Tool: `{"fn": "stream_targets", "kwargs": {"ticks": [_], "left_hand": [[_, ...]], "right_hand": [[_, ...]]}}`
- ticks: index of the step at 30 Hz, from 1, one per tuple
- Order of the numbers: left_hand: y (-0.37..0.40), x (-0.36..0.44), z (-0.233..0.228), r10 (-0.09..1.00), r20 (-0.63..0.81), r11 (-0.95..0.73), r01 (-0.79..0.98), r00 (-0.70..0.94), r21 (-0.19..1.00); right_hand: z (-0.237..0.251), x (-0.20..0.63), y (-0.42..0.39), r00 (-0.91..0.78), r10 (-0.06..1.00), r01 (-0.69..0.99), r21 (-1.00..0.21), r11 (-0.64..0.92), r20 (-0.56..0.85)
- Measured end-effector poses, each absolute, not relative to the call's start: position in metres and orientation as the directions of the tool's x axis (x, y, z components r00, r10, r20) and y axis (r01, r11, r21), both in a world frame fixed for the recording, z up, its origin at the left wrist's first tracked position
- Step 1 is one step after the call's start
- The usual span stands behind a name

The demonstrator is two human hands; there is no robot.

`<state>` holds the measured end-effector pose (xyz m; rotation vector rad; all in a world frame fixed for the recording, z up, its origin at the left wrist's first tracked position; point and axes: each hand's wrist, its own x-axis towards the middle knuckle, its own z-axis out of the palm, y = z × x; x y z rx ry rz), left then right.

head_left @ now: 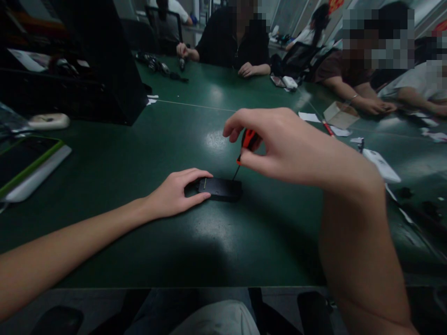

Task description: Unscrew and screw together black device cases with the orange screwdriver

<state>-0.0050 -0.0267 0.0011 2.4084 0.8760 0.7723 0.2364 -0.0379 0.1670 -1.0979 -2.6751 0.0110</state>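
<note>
A small black rectangular case [225, 190] lies flat on the green table [167, 144]. My left hand [178, 193] grips its left end, the thumb on the near side and the fingers on the far side. In my right hand [272, 139] is a screwdriver [249, 138] with a red and black handle. Its thin shaft slants down and its tip meets the far right part of the case's top. Whether the tip sits in a screw is too small to tell.
At left stand a black shelf unit [115, 70] and a green-edged device [31, 160]. A white power bank-like block [382, 165] and a small open box [340, 115] lie at right. Across the table sits a person in black [230, 39]; others sit at right.
</note>
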Motion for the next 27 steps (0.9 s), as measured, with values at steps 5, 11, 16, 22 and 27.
{"fn": "stream_targets", "kwargs": {"ticks": [5, 11, 16, 22, 27], "left_hand": [[-0.0269, -0.0046, 0.0022, 0.687, 0.344, -0.69, 0.428, 0.64, 0.583], [-0.0273, -0.0041, 0.003, 0.69, 0.334, -0.686, 0.432, 0.642, 0.586], [-0.0266, -0.0043, 0.0021, 0.69, 0.338, -0.687, 0.432, 0.64, 0.584], [-0.0267, -0.0046, 0.0012, 0.688, 0.336, -0.687, 0.426, 0.643, 0.589], [-0.0268, -0.0046, 0.0012, 0.688, 0.336, -0.686, 0.425, 0.643, 0.59]], "right_hand": [[0.1693, 0.2385, -0.0391, -0.663, 0.717, 0.722, -0.07, 0.688, 0.214], [0.1651, 0.238, -0.0361, -0.729, 0.644, 0.647, -0.072, 0.759, 0.233], [0.1672, 0.2388, -0.0371, -0.686, 0.699, 0.703, -0.063, 0.708, 0.203], [0.1666, 0.2393, -0.037, -0.711, 0.67, 0.672, -0.072, 0.737, 0.216], [0.1674, 0.2378, -0.039, -0.668, 0.719, 0.723, -0.057, 0.688, 0.192]]}}
